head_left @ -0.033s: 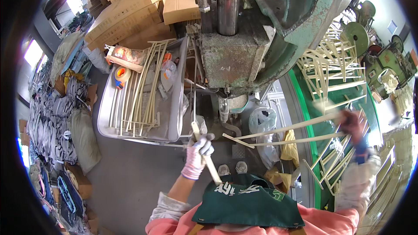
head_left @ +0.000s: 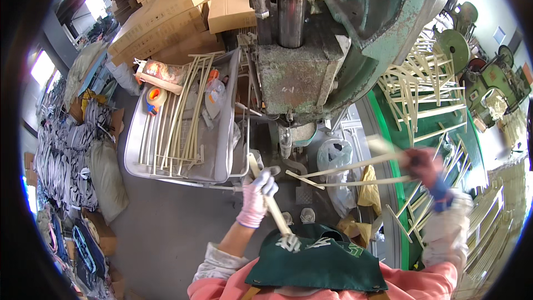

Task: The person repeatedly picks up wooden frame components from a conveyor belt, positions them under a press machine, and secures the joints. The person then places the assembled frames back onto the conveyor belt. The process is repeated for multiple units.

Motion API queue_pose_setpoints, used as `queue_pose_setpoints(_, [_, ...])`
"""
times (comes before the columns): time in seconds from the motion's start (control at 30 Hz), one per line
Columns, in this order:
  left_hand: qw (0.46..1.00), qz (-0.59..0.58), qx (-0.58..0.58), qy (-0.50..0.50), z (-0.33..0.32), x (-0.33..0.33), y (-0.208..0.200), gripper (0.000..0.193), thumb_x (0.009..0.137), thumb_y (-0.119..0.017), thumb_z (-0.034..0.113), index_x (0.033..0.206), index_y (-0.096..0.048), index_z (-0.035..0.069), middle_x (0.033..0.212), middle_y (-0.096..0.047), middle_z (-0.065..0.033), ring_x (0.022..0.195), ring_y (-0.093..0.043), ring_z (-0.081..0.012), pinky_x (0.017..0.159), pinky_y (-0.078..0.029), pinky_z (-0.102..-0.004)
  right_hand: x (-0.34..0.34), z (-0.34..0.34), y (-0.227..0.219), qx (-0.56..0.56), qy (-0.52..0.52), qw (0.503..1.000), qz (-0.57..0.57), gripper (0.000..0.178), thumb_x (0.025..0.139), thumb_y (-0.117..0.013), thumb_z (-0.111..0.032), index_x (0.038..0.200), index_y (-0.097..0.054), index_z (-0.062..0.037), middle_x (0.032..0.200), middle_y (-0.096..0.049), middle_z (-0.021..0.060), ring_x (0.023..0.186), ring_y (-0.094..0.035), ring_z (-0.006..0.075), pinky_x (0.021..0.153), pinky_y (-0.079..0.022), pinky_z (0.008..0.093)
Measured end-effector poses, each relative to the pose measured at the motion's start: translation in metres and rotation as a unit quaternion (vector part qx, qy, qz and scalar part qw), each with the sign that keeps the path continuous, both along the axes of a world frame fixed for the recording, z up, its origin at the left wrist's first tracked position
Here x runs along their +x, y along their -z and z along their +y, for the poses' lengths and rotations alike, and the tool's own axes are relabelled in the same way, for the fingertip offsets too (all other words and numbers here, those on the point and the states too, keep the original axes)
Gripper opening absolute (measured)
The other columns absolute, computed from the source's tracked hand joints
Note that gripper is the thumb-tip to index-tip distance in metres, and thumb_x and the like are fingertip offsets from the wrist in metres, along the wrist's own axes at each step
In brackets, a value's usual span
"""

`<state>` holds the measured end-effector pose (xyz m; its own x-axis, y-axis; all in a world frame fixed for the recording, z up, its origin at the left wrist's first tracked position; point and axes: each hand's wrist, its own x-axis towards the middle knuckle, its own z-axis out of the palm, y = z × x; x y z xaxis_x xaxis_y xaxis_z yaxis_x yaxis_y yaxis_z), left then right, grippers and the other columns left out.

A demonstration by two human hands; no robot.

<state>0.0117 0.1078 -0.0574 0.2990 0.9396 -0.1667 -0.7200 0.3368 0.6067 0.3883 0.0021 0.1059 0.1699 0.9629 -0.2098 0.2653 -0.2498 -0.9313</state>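
My left hand [head_left: 256, 197], in a white and pink glove with grey fingertips, is closed around a flat cream strip [head_left: 275, 214]. The strip slants across in front of my green apron [head_left: 322, 264], its lower end overlapping the apron. Off to the right, my right hand [head_left: 425, 166] is smeared by motion, with blue at the wrist. Two long cream bars [head_left: 358, 181] run from it toward the middle, joined near their left ends by a short crosspiece [head_left: 304, 179]; its fingers look closed on this frame. A blurred pale piece [head_left: 382, 144] shows beside that hand.
A green press [head_left: 300, 72] stands ahead. To the left, a grey tub [head_left: 225, 133] holds cream bars and a tape roll [head_left: 156, 96]. A green-edged table [head_left: 395, 180] at right bears piled cream frames [head_left: 419, 91]. A plastic bag [head_left: 335, 158] hangs between. Cardboard boxes [head_left: 232, 8] are behind.
My right hand has moved left and slightly down, the pale blurred piece with it. The crosspiece end of the frame has hardly shifted. My left hand and the strip have moved a little right.
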Motion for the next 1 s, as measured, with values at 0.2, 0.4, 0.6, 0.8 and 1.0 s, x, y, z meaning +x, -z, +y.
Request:
queue_pose_setpoints(0.2, [0.965, 0.179, -0.107, -0.157, 0.039, 0.079, -0.019, 0.038, 0.075, -0.072, 0.005, 0.095, -0.04, 0.011, 0.05, -0.043, 0.0011, 0.034, -0.04, -0.0107, 0.035, -0.03, -0.0247, -0.125, 0.084, 0.11, -0.082, -0.053, 0.974, 0.202, 0.013, 0.088, -0.056, -0.013, 0.093, -0.059, -0.0017, 0.062, -0.052, -0.0011, 0.05, -0.05, 0.0082, 0.046, -0.042, 0.0218])
queue_pose_setpoints(0.4, [0.977, 0.147, -0.069, -0.136, 0.058, 0.089, -0.017, 0.027, 0.072, -0.071, 0.002, 0.078, -0.046, 0.01, 0.053, -0.046, 0.0025, 0.036, -0.038, -0.0063, 0.033, -0.026, -0.0227, -0.148, 0.107, 0.112, -0.093, -0.06, 0.975, 0.194, 0.018, 0.089, -0.056, -0.018, 0.093, -0.059, -0.0012, 0.062, -0.052, -0.0015, 0.051, -0.048, 0.0064, 0.042, -0.038, 0.022])
queue_pose_setpoints(0.6, [0.963, 0.225, -0.04, -0.144, 0.067, 0.087, -0.02, 0.024, 0.075, -0.07, 0.004, 0.081, -0.048, 0.007, 0.056, -0.05, 0.0, 0.038, -0.04, -0.0064, 0.033, -0.026, -0.0218, -0.155, 0.109, 0.136, -0.09, -0.035, 0.971, 0.219, 0.014, 0.088, -0.055, -0.013, 0.096, -0.059, -0.0025, 0.065, -0.053, -0.0014, 0.052, -0.049, 0.0082, 0.043, -0.042, 0.0238])
queue_pose_setpoints(0.8, [0.959, 0.253, -0.029, -0.125, 0.07, 0.081, -0.024, 0.028, 0.073, -0.073, 0.005, 0.082, -0.047, 0.007, 0.062, -0.055, -0.0018, 0.044, -0.045, -0.0064, 0.037, -0.034, -0.0218, -0.164, 0.102, 0.126, -0.081, -0.028, 0.957, 0.276, 0.021, 0.089, -0.057, -0.018, 0.098, -0.057, 0.0001, 0.066, -0.054, 0.0011, 0.05, -0.05, 0.0087, 0.04, -0.039, 0.0229])
queue_pose_setpoints(1.0, [0.953, 0.266, 0.005, -0.143, 0.072, 0.083, -0.038, 0.022, 0.072, -0.073, 0.004, 0.078, -0.052, 0.009, 0.061, -0.054, 0.0018, 0.044, -0.043, -0.0043, 0.038, -0.031, -0.0219, -0.165, 0.104, 0.123, -0.092, -0.039, 0.953, 0.286, 0.022, 0.09, -0.056, -0.02, 0.099, -0.057, -0.0009, 0.071, -0.056, -0.0001, 0.056, -0.051, 0.0083, 0.046, -0.042, 0.0235])
